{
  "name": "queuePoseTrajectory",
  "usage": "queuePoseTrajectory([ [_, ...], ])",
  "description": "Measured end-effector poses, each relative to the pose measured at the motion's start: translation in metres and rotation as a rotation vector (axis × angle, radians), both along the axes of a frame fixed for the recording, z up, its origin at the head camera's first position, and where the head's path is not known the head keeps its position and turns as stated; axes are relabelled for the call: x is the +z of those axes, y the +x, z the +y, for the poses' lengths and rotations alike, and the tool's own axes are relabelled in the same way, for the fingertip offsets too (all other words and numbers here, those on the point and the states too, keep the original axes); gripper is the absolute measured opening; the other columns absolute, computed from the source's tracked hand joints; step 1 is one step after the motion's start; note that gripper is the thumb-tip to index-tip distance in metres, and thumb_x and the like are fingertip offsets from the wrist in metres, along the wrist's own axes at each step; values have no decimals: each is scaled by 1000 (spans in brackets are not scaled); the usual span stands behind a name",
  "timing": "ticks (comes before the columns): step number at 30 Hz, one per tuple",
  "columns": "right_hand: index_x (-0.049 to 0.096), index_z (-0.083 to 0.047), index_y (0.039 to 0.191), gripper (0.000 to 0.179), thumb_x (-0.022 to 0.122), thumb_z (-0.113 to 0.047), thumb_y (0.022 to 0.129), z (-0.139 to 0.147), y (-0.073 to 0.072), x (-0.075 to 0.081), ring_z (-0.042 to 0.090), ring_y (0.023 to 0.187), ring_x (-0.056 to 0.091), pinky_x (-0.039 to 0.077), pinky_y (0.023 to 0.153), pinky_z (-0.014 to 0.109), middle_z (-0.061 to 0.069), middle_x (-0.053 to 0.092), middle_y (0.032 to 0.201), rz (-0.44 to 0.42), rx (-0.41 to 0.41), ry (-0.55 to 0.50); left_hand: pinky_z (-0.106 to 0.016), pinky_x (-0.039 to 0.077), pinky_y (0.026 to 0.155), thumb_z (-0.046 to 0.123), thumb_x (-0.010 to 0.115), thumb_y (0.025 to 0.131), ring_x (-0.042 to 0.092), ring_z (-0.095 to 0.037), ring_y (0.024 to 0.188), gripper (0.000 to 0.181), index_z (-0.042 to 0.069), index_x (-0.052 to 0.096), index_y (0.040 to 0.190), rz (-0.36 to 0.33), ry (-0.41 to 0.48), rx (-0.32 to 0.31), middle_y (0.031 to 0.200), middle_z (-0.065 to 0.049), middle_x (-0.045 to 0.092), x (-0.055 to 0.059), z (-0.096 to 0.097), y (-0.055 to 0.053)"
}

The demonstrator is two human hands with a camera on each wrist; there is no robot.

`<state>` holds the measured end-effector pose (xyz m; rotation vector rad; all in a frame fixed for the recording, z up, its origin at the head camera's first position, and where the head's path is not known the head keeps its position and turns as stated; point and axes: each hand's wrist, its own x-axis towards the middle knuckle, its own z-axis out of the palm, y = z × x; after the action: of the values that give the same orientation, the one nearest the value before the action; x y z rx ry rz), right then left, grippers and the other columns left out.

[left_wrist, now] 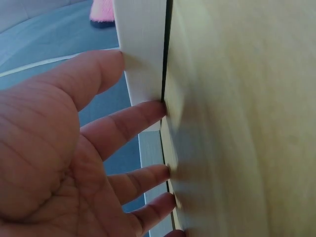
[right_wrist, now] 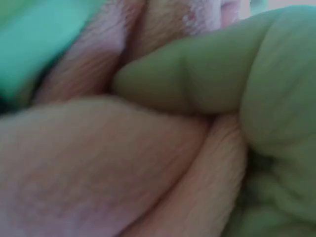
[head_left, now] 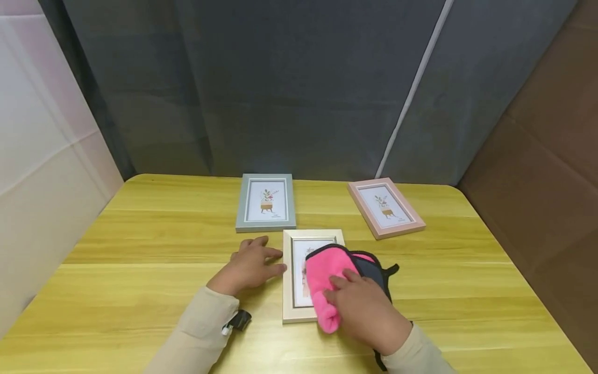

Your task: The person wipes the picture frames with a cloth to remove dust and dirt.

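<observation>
A cream picture frame point(head_left: 288, 296) lies face up near the middle of the table. My left hand point(head_left: 248, 266) is at its left side, thumb and index finger against the border. In the left wrist view the fingers point(left_wrist: 140, 118) are spread and fairly straight, their tips at the frame's side and the tabletop. My right hand point(head_left: 366, 311) grips a folded pink and dark grey cloth point(head_left: 327, 265) with black edging, over the right part of the picture. Close up in the right wrist view, a finger point(right_wrist: 197, 74) digs into the bunched cloth point(right_wrist: 98, 163). The cloth hides much of the picture.
Behind the cream frame lies a grey-blue picture frame point(head_left: 240, 208). A pink picture frame point(head_left: 411, 227) lies turned at an angle at the back right. The wood-grain table point(head_left: 140, 249) is bounded by a dark grey cloth wall point(head_left: 299, 88) and side panels.
</observation>
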<state>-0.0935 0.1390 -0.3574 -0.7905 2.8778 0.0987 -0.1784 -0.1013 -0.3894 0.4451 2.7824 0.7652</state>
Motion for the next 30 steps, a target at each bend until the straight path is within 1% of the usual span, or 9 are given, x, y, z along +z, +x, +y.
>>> queuePoseTrajectory([
  [2, 73, -21, 120, 38, 73, -12, 84, 4, -3, 1, 39, 127, 50, 46, 97, 57, 5, 61, 134, 33, -47, 24, -71, 28, 102, 39, 65, 94, 27, -50, 137, 43, 12, 70, 127, 0, 3, -1, 155, -25, 33, 0, 0, 0],
  [4, 73, -19, 119, 36, 74, -10, 85, 6, -5, 1, 41, 125, 51, 46, 95, 58, 7, 62, 132, 49, -37, 3, -71, 28, 102, 38, 66, 93, 27, -50, 138, 43, 12, 70, 127, -1, 3, 2, 155, -24, 33, 0, 0, -1],
  [10, 65, -26, 134, 58, 67, 1, 83, -4, -1, -2, 40, 130, 50, 41, 106, 50, 10, 57, 140, -40, 211, -159, -72, 27, 102, 38, 66, 94, 26, -50, 138, 41, 13, 70, 127, -5, -11, 11, 154, -25, 34, -1, -1, -1],
  [13, 61, -28, 139, 66, 61, 5, 81, -10, 3, -3, 37, 133, 47, 39, 108, 45, 8, 54, 144, -73, 275, -181, -71, 27, 103, 37, 66, 94, 26, -50, 138, 41, 14, 70, 127, -4, -17, 15, 154, -25, 34, -1, -1, -1],
  [16, 62, -28, 137, 63, 63, 2, 82, -8, 3, -2, 36, 134, 47, 39, 108, 46, 5, 54, 144, -85, 215, -143, -71, 27, 103, 37, 66, 94, 26, -50, 138, 41, 13, 70, 127, -3, -11, 15, 154, -25, 33, -1, -1, 0],
  [20, 72, -26, 125, 46, 67, -4, 84, 3, -4, 0, 36, 131, 50, 42, 104, 49, 4, 61, 136, -32, 83, -69, -71, 27, 103, 38, 66, 94, 26, -50, 138, 42, 13, 70, 127, -6, -4, 12, 155, -24, 32, 0, -1, 0],
  [22, 75, -23, 119, 38, 68, -7, 85, 7, -7, 0, 36, 129, 51, 44, 101, 51, 5, 64, 132, 1, 51, -50, -71, 27, 103, 39, 66, 94, 26, -50, 138, 43, 12, 69, 127, -7, -4, 12, 155, -24, 32, 1, -1, 0],
  [27, 76, -16, 114, 32, 68, -6, 85, 21, -14, 4, 38, 125, 54, 44, 102, 51, 10, 66, 127, 18, 59, -110, -69, 27, 104, 36, 64, 94, 26, -49, 139, 42, 11, 69, 127, -13, 10, 36, 155, -25, 32, 0, 2, 1],
  [30, 75, -12, 115, 31, 65, -3, 87, 40, -21, 8, 38, 126, 54, 41, 105, 50, 14, 65, 128, 4, -28, -154, -68, 28, 105, 33, 62, 93, 26, -51, 139, 43, 9, 68, 128, -12, 24, 39, 154, -27, 33, 0, 6, 2],
])
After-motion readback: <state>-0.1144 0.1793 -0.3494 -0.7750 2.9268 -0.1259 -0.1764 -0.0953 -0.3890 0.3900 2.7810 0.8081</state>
